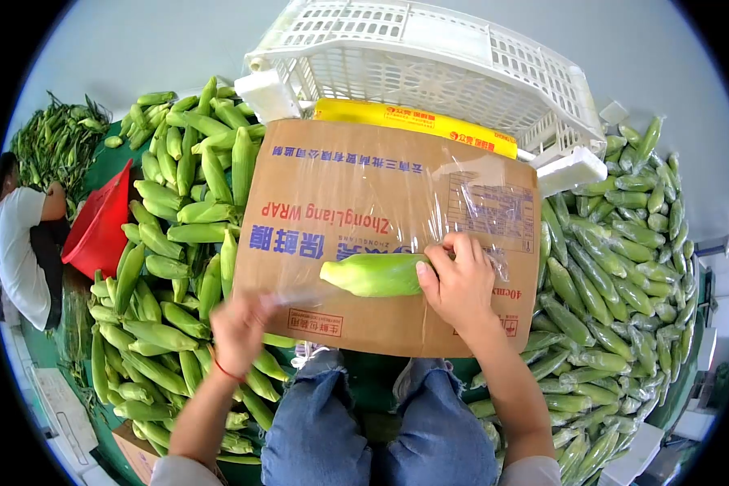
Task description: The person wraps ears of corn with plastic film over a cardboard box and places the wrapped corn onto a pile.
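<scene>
An ear of corn in green husk [373,274] lies crosswise on a cardboard box [324,202] over the knees, with clear film spread on the box. My right hand [460,279] has its thumb and fingers closed on the right end of the ear. To the left of the ear, my left hand [241,328] is smeared by motion, near the box's left edge. A streak of clear film [300,296] runs from it toward the ear. A yellow film roll [413,121] sits along the box's far edge.
Behind the box stands a white plastic crate [429,73]. Unwrapped corn [166,332] is piled at left, film-wrapped corn [607,283] at right. Further left are a red basin [101,223], a seated person [28,235] and a heap of green husks [53,146].
</scene>
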### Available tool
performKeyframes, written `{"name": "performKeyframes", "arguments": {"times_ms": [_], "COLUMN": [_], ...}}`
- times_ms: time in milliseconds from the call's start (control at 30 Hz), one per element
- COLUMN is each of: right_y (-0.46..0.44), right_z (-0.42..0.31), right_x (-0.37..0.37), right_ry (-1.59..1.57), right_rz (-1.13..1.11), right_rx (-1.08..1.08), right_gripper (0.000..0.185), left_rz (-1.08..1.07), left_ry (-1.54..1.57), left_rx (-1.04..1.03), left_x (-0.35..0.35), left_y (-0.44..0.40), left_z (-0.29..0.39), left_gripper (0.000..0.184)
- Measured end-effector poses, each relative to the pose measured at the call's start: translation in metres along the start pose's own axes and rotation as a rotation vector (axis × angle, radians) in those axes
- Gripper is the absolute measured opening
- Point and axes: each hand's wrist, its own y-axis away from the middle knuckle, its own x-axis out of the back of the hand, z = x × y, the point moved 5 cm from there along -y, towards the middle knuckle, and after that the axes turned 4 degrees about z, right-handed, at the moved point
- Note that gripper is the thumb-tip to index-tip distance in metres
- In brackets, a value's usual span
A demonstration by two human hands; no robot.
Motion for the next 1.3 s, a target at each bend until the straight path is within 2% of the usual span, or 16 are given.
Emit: {"name": "performKeyframes", "arguments": {"times_ms": [33,100,133,233,333,367,400,467,567,667,733,800,933,1100,1267,1300], "right_y": [-0.001,-0.003,-0.002,-0.007,-0.001,0.005,0.015,0.03,0.022,0.006,0.003,-0.021,-0.076,-0.038,0.058,0.08], "right_z": [-0.002,-0.001,0.003,0.008,0.006,0.0,-0.012,-0.035,-0.034,-0.041,-0.037,-0.023,0.002,-0.023,-0.061,-0.057], "right_x": [0.0,0.0,-0.004,-0.013,-0.007,-0.004,-0.001,0.003,0.011,0.028,0.01,-0.013,-0.047,-0.026,0.036,0.041], "right_ry": [-0.014,-0.041,-0.056,-0.074,-0.052,-0.047,-0.064,-0.103,-0.152,-0.185,-0.124,-0.008,0.055,-0.121,-0.373,-0.496], "right_rz": [-0.006,-0.005,0.0,-0.014,-0.211,-0.307,-0.39,-0.566,-0.743,-0.112,-0.158,-0.139,-0.17,-0.298,-1.043,-0.872], "right_rx": [0.019,0.061,0.082,0.084,-0.076,-0.151,-0.162,-0.167,-0.42,0.128,0.265,0.355,0.332,0.355,0.259,0.281], "right_gripper": [0.02,0.018,0.017,0.018,0.02,0.021,0.022,0.025,0.025,0.031,0.056,0.065,0.062,0.058,0.065,0.067], "left_rz": [0.08,0.119,0.057,-0.575,-0.62,-0.755,-0.588,-0.642,-0.528,-0.248,-0.176,-0.351,-0.701,-0.757,-0.697,-0.671], "left_ry": [0.046,-0.006,-0.019,-0.221,-0.559,-0.373,-0.307,-0.321,-0.35,-0.354,-0.502,-0.325,-0.445,-0.537,-0.413,-0.223], "left_rx": [0.021,-0.381,-0.439,-0.455,-0.6,-0.492,-0.604,-0.442,-0.476,-0.382,-0.541,-0.548,-0.535,-0.525,-0.522,-0.451], "left_x": [0.011,0.003,-0.016,-0.133,-0.138,-0.109,-0.113,-0.08,-0.082,-0.111,-0.117,-0.135,-0.161,-0.162,-0.157,-0.147], "left_y": [-0.03,-0.102,-0.129,-0.16,-0.104,-0.072,-0.028,0.012,-0.008,-0.098,-0.163,-0.202,-0.224,-0.218,-0.216,-0.215], "left_z": [0.009,0.068,0.085,0.074,0.102,0.122,0.103,0.113,0.104,0.059,0.059,0.05,0.053,0.047,0.045,0.051], "left_gripper": [0.007,0.001,0.004,0.012,0.02,0.032,0.054,0.083,0.079,0.073,0.071,0.073,0.076,0.074,0.071,0.069]}}
